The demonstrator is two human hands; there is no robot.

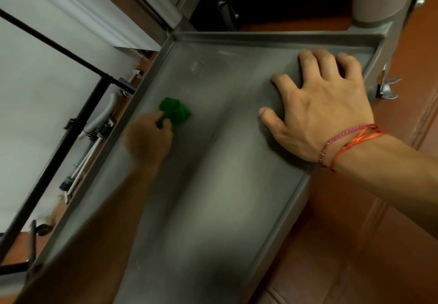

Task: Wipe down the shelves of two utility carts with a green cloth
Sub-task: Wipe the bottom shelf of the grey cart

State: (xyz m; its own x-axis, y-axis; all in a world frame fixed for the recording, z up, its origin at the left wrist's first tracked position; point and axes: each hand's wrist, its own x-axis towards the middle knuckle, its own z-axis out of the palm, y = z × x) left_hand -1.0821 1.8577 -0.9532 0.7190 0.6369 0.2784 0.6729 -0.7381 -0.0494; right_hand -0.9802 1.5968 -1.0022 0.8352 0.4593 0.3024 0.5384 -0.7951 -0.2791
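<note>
Your left hand [148, 141], blurred, has its fingers curled round the bunched green cloth [175, 112], which sits on the left half of the metal cart shelf [213, 209], nearer the left rim than the middle. Your right hand [320, 112] lies flat on the same shelf with fingers spread, holding nothing, close to the far right corner; red and pink thread bracelets [348, 145] circle that wrist. Left of the cart stand a black frame [59, 40] and a grey ribbed hose [104, 114]. Red-brown floor [355, 256] lies to the right.
</note>
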